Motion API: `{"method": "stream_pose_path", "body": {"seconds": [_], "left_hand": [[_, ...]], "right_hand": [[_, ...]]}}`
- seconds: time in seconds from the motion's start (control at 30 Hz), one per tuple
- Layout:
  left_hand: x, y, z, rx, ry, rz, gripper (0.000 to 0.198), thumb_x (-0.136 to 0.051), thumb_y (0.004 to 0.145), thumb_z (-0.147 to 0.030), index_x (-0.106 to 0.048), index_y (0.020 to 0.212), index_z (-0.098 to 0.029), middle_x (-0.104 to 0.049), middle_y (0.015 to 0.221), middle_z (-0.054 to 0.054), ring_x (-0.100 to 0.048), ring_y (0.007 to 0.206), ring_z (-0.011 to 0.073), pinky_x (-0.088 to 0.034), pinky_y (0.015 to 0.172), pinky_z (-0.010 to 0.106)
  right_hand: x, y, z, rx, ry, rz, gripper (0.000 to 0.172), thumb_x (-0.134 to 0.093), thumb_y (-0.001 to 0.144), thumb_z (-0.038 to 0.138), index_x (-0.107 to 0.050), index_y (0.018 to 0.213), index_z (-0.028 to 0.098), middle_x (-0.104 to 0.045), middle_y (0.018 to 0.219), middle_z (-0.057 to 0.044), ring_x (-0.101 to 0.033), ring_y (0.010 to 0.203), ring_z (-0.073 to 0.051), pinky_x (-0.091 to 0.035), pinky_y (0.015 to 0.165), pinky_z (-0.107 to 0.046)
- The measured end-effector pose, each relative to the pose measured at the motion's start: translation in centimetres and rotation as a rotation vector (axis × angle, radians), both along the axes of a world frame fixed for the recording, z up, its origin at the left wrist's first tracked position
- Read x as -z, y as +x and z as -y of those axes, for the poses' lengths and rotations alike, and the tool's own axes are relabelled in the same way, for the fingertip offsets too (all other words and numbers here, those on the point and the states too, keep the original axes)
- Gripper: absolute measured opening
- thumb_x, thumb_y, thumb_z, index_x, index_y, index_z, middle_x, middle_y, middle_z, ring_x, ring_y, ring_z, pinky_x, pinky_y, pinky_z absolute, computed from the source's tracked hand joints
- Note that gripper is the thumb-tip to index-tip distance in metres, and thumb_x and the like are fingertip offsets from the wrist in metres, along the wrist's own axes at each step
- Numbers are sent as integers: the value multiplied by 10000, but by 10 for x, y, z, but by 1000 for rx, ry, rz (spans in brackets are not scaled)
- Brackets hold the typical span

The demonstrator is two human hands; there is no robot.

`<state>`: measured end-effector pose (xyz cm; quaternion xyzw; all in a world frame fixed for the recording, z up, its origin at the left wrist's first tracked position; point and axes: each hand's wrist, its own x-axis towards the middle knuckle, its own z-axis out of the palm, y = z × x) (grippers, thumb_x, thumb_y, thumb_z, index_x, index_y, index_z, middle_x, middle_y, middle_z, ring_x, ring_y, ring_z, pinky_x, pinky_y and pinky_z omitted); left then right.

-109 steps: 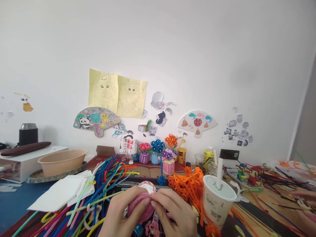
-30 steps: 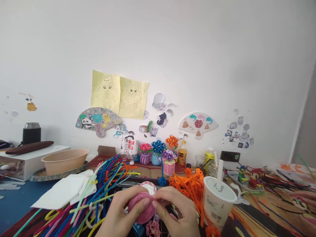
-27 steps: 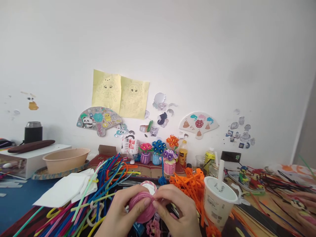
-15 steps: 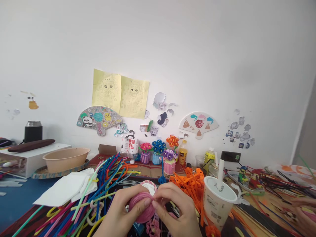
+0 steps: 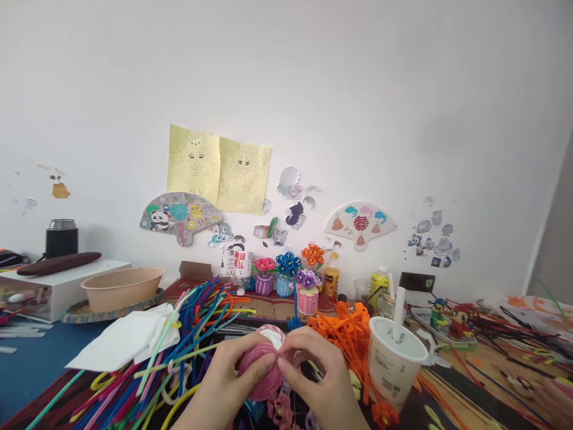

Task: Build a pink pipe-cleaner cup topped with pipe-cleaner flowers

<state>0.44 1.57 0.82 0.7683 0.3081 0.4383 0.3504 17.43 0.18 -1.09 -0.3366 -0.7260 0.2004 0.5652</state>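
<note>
A round pink pot wound from fuzzy pipe cleaners (image 5: 267, 385), with white and striped pink showing at its top, sits between my hands at the bottom middle. My left hand (image 5: 230, 376) wraps its side, thumb pressed on the pink coils. At the rim, my right hand (image 5: 317, 373) pinches with thumb and index finger at the edge of the pink winding; the fingertips hide just what is between them. Below hang linked pink pipe-cleaner loops (image 5: 283, 409).
Loose multicoloured pipe cleaners (image 5: 147, 364) spread at left beside white tissues (image 5: 119, 340). Orange pipe cleaners (image 5: 344, 334) and a lidded paper cup with a straw (image 5: 394, 364) stand close at right. Pipe-cleaner flower pots (image 5: 307, 300) line the back. Another person's hand (image 5: 555, 400) shows at the right edge.
The pink pot has turned slightly in my left hand, showing more of its coiled side. My right fingers stay at the rim. The other person's hand has shifted lower at the right edge.
</note>
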Motion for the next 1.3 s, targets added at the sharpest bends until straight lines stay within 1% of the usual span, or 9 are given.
{"method": "stream_pose_path", "body": {"seconds": [0.2,0.33,0.47,0.7,0.9,1.13,1.3], "left_hand": [[6,2,-4,-18,-24,14,318,-584,823,-436,-617,678,-156,-585,679,-10,-476,652,139,-399,654,215],[9,2,-7,2,-25,14,313,-582,819,-444,-658,737,-152,-629,717,8,-513,688,160,-413,668,223],[11,2,-8,8,0,36,308,-584,821,-423,-663,709,-147,-633,693,7,-510,654,151,-419,657,220],[17,1,-12,23,-1,40,319,-578,826,-433,-667,739,-140,-635,714,14,-526,686,162,-417,660,220],[16,2,-12,-3,-1,20,345,-580,812,-465,-656,709,-144,-615,682,8,-506,663,159,-410,639,224],[15,3,-13,-9,3,50,362,-600,794,-472,-631,649,-142,-586,636,-4,-481,616,141,-407,616,220],[16,2,-14,2,-3,44,364,-597,794,-476,-647,672,-138,-591,643,1,-485,622,144,-408,615,224]], "right_hand": [[5,-1,-5,8,-104,-33,36,-644,777,187,-676,778,171,-634,808,-39,-611,681,-152,-493,588,-217],[9,-1,-8,7,-117,-45,46,-652,776,208,-675,775,168,-628,801,-35,-605,663,-142,-494,581,-213],[11,-1,-9,-13,-132,-50,80,-650,783,243,-677,779,167,-621,796,-36,-601,659,-144,-499,582,-219],[10,-2,-9,-16,-148,-61,94,-649,785,253,-672,768,163,-608,782,-32,-586,647,-141,-493,581,-221],[11,-2,-11,-18,-163,-67,133,-663,785,291,-683,773,160,-599,769,-23,-574,624,-129,-491,565,-216],[12,-2,-11,-19,-156,-50,134,-662,785,292,-683,770,160,-591,744,-14,-555,606,-122,-484,554,-213],[12,-3,-12,-26,-168,-65,127,-661,784,281,-679,769,156,-572,726,-6,-532,585,-111,-463,537,-206]]}}
